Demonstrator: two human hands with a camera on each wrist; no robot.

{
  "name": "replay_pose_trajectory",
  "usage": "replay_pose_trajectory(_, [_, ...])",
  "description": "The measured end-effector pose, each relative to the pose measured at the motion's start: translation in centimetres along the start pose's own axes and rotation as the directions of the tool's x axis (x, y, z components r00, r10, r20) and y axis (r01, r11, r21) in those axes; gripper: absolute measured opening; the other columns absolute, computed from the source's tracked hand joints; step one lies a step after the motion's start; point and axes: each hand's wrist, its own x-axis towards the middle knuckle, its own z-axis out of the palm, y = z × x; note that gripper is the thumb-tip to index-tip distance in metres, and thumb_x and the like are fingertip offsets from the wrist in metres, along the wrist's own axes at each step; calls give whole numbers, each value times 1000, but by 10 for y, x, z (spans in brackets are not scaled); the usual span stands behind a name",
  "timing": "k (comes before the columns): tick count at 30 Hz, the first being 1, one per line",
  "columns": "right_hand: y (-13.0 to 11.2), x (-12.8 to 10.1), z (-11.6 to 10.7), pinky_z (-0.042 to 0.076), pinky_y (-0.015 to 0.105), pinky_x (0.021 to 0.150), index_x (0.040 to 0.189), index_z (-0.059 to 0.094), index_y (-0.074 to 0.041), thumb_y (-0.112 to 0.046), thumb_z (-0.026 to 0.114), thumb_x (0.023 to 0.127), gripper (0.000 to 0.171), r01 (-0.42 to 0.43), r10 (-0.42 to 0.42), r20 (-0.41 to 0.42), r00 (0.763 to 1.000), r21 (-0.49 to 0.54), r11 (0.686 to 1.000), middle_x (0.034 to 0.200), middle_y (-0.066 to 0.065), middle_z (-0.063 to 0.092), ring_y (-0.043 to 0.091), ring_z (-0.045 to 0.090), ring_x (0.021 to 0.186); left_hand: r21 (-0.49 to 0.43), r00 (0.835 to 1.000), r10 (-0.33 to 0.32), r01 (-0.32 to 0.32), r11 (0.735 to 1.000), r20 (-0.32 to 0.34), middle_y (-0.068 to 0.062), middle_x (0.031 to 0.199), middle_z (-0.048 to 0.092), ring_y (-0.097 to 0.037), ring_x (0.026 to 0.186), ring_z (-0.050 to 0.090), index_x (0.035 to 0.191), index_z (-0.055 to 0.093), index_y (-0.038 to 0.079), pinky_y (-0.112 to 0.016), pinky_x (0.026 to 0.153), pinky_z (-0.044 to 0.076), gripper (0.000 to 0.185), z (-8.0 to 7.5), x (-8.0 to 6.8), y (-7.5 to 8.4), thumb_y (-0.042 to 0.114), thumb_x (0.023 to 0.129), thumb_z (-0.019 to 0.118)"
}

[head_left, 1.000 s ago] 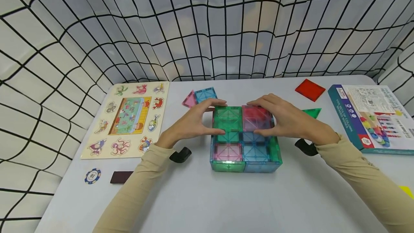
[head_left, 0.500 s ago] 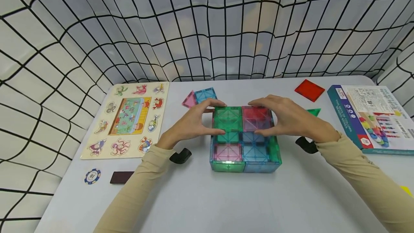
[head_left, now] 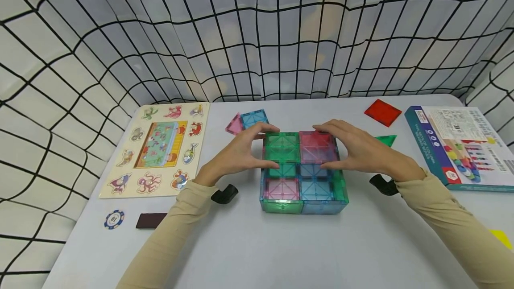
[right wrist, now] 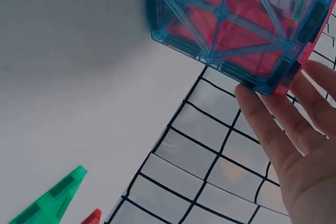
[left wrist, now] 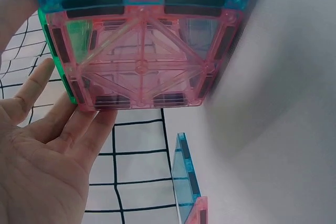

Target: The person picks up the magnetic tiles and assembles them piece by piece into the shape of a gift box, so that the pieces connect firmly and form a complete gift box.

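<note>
On the smooth white table [head_left: 281, 244], both hands clasp translucent square-paneled tile block [head_left: 302, 171].

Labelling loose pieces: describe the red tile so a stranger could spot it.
Start at the game box on the table's right edge. Just left of its far corner, near the netting, a flat square tile lies alone. It is the only solid red piece; the tiles nearby are green, pink or blue.

Print seen on box [head_left: 462, 146] at table's right edge, too small to be read. No legible text on puzzle board [head_left: 160, 146] or chip [head_left: 114, 219].
</note>
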Motion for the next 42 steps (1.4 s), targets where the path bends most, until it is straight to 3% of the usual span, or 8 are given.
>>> replay_pose_trajectory(6, [-1,-2,1,53,59,102,148,53,2,-28,92,82,82,-51,51,15,999,15,999,138,19,58,36,56,126,14,1000,-2,2,1000,1,-13,142,59,-26,131,55,142,50,-1,-40,116,44,79,1,0,2,14,78,94])
replay_pose_trajectory(15, [4,5,-3,58,53,95,137,61,4,-30,94,79,74,-40,38,34,999,44,998,127,16,60,29,62,111,1,1000,-16,16,1000,-1,-14,144,57,-26,132,54,142,48,-2,-42,115,45,78,3,0,0,13,80,93])
replay_pose_trajectory(25, [5,5,-6,58,52,96,138,61,6,-29,94,79,77,-51,49,51,997,43,998,128,15,58,29,61,111,-29,999,-21,20,999,-33,-11,142,58,-25,130,56,140,47,2,-45,111,48,75,6,0,0,14,81,92])
replay_pose_trajectory(32, [2,5,-6,55,54,101,144,56,5,-32,92,82,81,-76,73,74,995,43,996,133,16,56,32,59,119,47,1000,-15,15,999,3,-11,147,55,-24,135,52,146,46,2,-43,116,44,82,5,4,2,20,81,93])
replay_pose_trajectory(38, [5,-2,-3,49,59,107,153,48,-1,-31,90,85,84,-119,108,82,991,143,983,142,15,52,34,55,128,65,999,-40,38,997,23,-9,147,55,-23,134,52,147,47,5,-43,115,43,81,5,6,4,24,82,92])
replay_pose_trajectory(42, [12,-12,-8,45,65,108,154,48,-5,-24,81,94,72,-157,149,50,988,254,954,146,17,51,38,53,133,11,993,-117,117,993,-4,-9,149,53,-29,139,50,148,47,7,-49,117,41,63,-2,1,1,29,97,78])
